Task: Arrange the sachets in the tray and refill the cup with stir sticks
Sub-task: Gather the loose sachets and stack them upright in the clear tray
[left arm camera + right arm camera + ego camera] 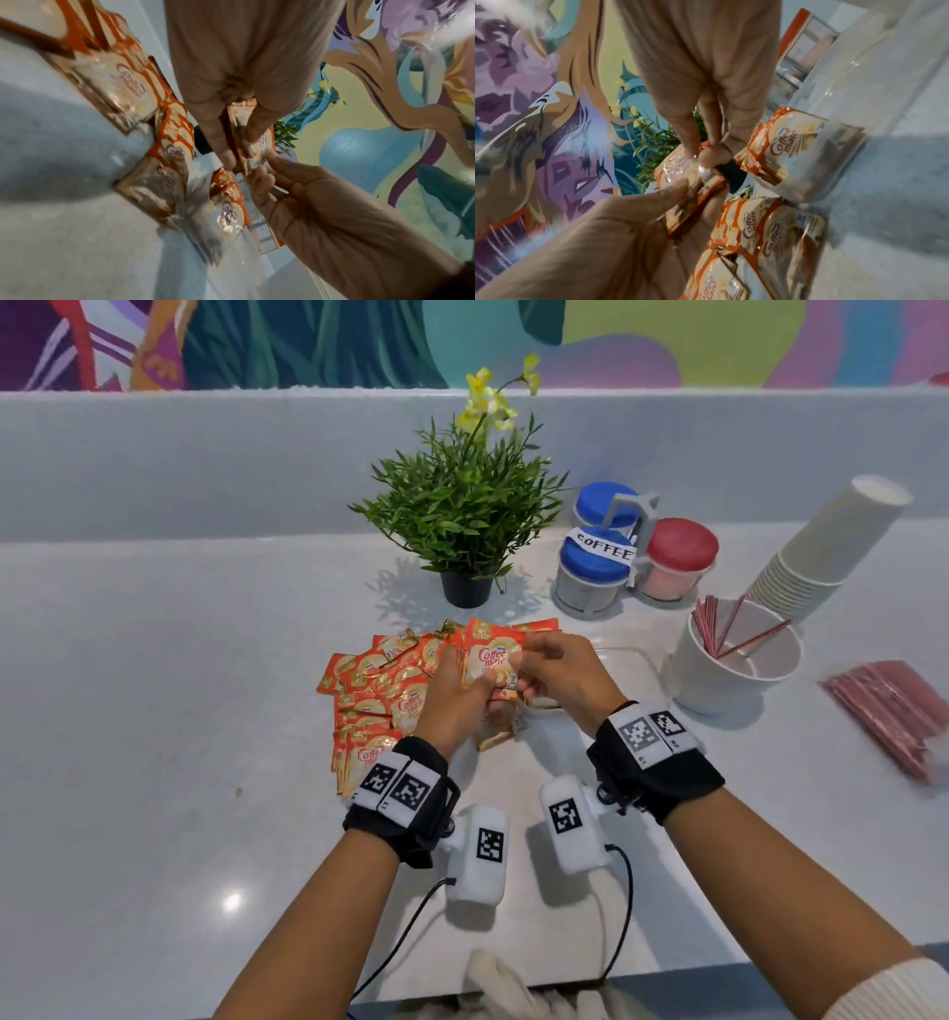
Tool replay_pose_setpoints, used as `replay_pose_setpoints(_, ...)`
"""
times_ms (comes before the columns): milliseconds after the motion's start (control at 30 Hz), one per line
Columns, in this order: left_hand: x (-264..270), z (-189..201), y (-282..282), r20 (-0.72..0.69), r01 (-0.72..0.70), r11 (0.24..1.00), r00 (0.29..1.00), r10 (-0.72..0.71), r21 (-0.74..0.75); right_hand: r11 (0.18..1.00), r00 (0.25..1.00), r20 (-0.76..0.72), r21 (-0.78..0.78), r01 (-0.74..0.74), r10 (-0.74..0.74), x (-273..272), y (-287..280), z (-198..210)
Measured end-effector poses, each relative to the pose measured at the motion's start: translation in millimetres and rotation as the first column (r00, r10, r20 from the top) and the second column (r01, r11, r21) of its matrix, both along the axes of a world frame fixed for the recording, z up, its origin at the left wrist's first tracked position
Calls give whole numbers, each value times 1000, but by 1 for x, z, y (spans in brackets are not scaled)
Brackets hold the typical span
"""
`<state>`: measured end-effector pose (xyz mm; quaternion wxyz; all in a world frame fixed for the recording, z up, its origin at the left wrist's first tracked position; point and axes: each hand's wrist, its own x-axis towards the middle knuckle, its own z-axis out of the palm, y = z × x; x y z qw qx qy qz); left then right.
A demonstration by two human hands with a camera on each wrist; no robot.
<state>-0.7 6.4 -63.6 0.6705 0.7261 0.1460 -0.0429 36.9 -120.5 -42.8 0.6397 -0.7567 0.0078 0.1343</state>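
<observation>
Both hands are on the same small stack of sachets (492, 660), held upright above the tabletop (154, 711): left hand (452, 706) grips it, right hand (560, 675) pinches its edge; clear tray (637, 660) sits just right of the right hand.

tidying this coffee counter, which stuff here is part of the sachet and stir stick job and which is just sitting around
Part of the job:
- held sachets, in both hands
- loose sachets on the counter
- white cup with a few stir sticks
- packet of stir sticks

Just lying about:
- potted plant
- lidded jars in their rack
- stack of paper cups
</observation>
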Motion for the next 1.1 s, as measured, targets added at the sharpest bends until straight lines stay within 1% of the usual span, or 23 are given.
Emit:
replay_pose_setpoints(100, 3, 4, -13, -23, 120, 991, 993, -119, 54, 995, 995, 65, -76, -66, 71, -1, -9, 3)
replay_pose_setpoints(167, 6, 6, -20, -13, 190, 973, 982, -189, 130, 992, 993, 100, -111, -52, 63, 2, -17, 6)
replay_pose_setpoints(200, 9, 8, -24, 8, 203, 967, 978, -206, 154, 993, 994, 103, -109, -35, 46, 3, -22, 8)
replay_pose_setpoints(267, 15, 15, -34, 50, 199, 964, 976, -211, 177, 995, 993, 121, -97, -2, 13, 6, -34, 12)
replay_pose_setpoints(300, 19, 19, -38, 68, 181, 960, 978, -200, 213, 995, 990, 138, -101, 18, -4, 9, -39, 14)
replay_pose_setpoints(367, 29, 23, -46, 107, 132, 941, 979, -173, 312, 989, 982, 179, -121, 87, -64, 17, -53, 13)
replay_pose_setpoints(433, 37, 22, -50, 126, 75, 903, 982, -141, 424, 970, 964, 233, -170, 173, -131, 24, -64, 11)
replay_pose_setpoints(467, 39, 21, -52, 112, 58, 872, 985, -128, 487, 956, 952, 263, -205, 211, -154, 28, -69, 10)
replay_pose_setpoints(533, 41, 17, -56, 29, 71, 822, 994, -105, 565, 922, 932, 313, -275, 274, -183, 33, -79, 7)
replay_pose_setpoints(633, 39, 11, -68, -96, 116, 823, 993, -75, 557, 875, 915, 357, -361, 322, -189, 38, -88, 2)
replay_pose_setpoints(733, 43, 3, -84, -169, 128, 810, 985, -37, 572, 823, 929, 340, -481, 303, -144, 40, -93, -1)
replay_pose_setpoints(867, 50, -5, -99, -174, 90, 761, 984, 31, 643, 770, 971, 239, -615, 169, -22, 43, -94, -5)
replay_pose_setpoints(1000, 55, -12, -105, -138, 22, 716, 985, 104, 698, 759, 982, 188, -644, 99, 32, 49, -89, -11)
replay_pose_setpoints(1100, 56, -15, -103, -89, -25, 725, 989, 118, 688, 772, 987, 155, -631, 72, 35, 54, -82, -18)
